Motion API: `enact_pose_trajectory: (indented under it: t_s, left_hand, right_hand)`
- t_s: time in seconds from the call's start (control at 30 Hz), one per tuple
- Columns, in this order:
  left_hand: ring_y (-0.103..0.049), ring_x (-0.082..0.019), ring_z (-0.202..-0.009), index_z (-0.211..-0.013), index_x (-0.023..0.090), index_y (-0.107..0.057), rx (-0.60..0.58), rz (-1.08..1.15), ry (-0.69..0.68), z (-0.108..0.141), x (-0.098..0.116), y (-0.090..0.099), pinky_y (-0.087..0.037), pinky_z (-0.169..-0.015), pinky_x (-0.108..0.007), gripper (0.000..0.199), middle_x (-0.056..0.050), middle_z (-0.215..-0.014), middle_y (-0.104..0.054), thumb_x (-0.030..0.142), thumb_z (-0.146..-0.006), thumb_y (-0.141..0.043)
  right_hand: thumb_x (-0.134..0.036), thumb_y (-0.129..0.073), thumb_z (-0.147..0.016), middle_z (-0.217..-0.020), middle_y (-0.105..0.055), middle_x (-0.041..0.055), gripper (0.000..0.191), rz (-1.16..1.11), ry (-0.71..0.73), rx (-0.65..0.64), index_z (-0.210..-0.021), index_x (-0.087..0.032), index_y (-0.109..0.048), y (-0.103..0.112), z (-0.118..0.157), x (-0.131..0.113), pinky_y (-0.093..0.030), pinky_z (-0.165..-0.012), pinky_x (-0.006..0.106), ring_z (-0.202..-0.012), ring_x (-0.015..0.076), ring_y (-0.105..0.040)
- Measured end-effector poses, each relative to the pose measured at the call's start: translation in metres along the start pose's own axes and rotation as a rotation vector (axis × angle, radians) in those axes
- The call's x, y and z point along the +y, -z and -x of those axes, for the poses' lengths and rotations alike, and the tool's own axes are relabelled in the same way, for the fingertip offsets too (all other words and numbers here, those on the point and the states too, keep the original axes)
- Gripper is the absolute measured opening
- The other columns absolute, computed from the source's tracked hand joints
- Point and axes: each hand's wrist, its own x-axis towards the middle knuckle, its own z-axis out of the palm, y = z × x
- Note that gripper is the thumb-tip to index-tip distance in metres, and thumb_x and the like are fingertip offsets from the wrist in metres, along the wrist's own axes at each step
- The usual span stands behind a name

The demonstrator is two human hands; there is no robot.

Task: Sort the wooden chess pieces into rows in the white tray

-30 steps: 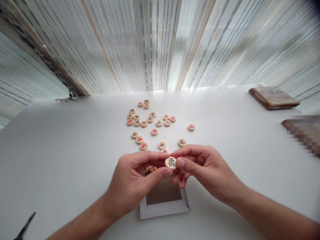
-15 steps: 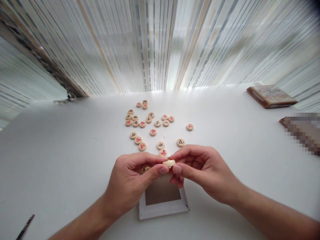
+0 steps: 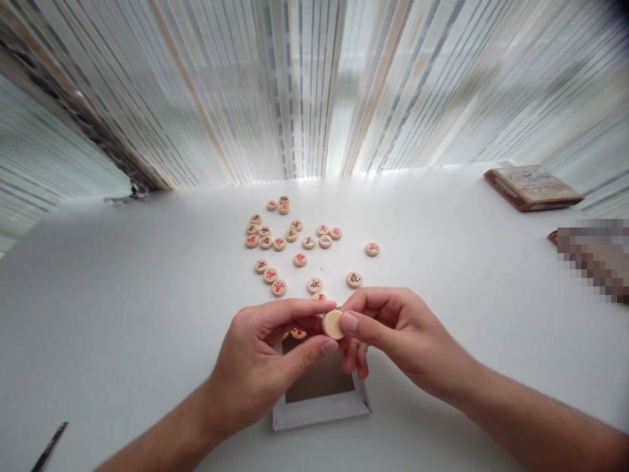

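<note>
Right hand (image 3: 405, 335) is pinching a round wooden piece (image 3: 333, 326) over the far part of the white tray (image 3: 322, 415), its blank face showing.
Left hand (image 3: 255, 349) is curving thumb and index finger about that piece, above the tray's left side; whether it is gripping too, one cannot tell. Judging by what shows, little is sitting in the tray: a red-marked piece (image 3: 298, 332) appears to be lying at its far left, another peeking out beside it, and the left hand may be hiding more. By far the larger share is lying outside: loose pieces (image 3: 300, 259), marked in red or black, are resting character-up on the tabletop (image 3: 147, 314) beyond the tray, some touching, others apart, in no evident order.
</note>
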Motion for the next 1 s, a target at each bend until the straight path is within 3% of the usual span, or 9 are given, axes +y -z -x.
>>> enact_pose_trajectory:
  t_s: [0.2,0.4,0.53,0.73,0.87,1.0]
  left_hand:
    - [-0.08,-0.01,-0.082,-0.112,0.024,-0.083,-0.02,-0.174,-0.146,-0.003,-0.0002,0.0009,-0.062,-0.08,-0.013,0.031,0.001,-0.095,-0.086,0.008,-0.086,-0.084]
    - [-0.078,-0.008,-0.085,-0.12,0.021,-0.08,-0.111,-0.333,-0.317,-0.0026,0.0042,-0.0006,-0.058,-0.083,-0.011,0.033,0.0,-0.099,-0.084,0.003,-0.091,-0.077]
    - [-0.075,-0.008,-0.083,-0.123,0.027,-0.08,-0.155,-0.277,-0.255,-0.0028,0.0061,0.0008,-0.057,-0.082,-0.012,0.036,0.003,-0.095,-0.083,0.006,-0.094,-0.076]
    - [-0.076,-0.011,-0.086,-0.121,0.031,-0.082,-0.112,-0.08,-0.081,-0.0025,0.0049,0.0027,-0.06,-0.082,-0.015,0.034,0.001,-0.096,-0.083,0.013,-0.093,-0.079]
    - [-0.081,-0.013,-0.085,-0.115,0.028,-0.084,-0.075,0.092,0.042,-0.0035,0.0066,-0.0011,-0.065,-0.082,-0.017,0.029,0.0,-0.092,-0.085,0.012,-0.091,-0.081]
    - [-0.083,-0.014,-0.084,-0.111,0.025,-0.086,-0.048,0.189,0.102,-0.0051,0.0088,-0.0051,-0.065,-0.08,-0.015,0.028,-0.001,-0.093,-0.087,0.01,-0.088,-0.083]
  right_hand:
    - [-0.025,-0.1,-0.071,-0.061,-0.072,-0.0015,0.033,-0.021,-0.054,0.04,-0.09,-0.014,-0.075,-0.0006,0.0011,0.0054,-0.054,-0.044,0.014,-0.045,0.0084,-0.064]
    - [-0.025,-0.1,-0.07,-0.057,-0.069,-0.0027,0.035,0.01,-0.072,0.072,-0.078,-0.014,-0.068,-0.001,0.0023,0.0055,-0.045,-0.037,0.011,-0.038,0.0056,-0.057]
    - [-0.027,-0.096,-0.077,-0.063,-0.071,-0.0004,0.03,-0.027,-0.046,0.017,-0.076,-0.013,-0.069,0.0003,0.0031,0.0034,-0.05,-0.041,0.012,-0.042,0.0065,-0.062]
    - [-0.035,-0.08,-0.096,-0.073,-0.075,0.0029,0.026,-0.129,-0.012,-0.102,-0.085,-0.013,-0.073,0.0064,0.0018,0.0051,-0.059,-0.047,0.017,-0.049,0.0092,-0.07]
    - [-0.029,-0.083,-0.093,-0.077,-0.077,0.0036,0.019,-0.16,-0.026,-0.104,-0.094,-0.013,-0.075,0.007,0.0023,0.0057,-0.06,-0.05,0.017,-0.053,0.0096,-0.072]
    - [-0.021,-0.093,-0.081,-0.075,-0.078,0.0029,0.024,-0.181,-0.05,-0.093,-0.094,-0.013,-0.074,0.005,0.0034,0.0053,-0.06,-0.051,0.018,-0.053,0.0102,-0.071]
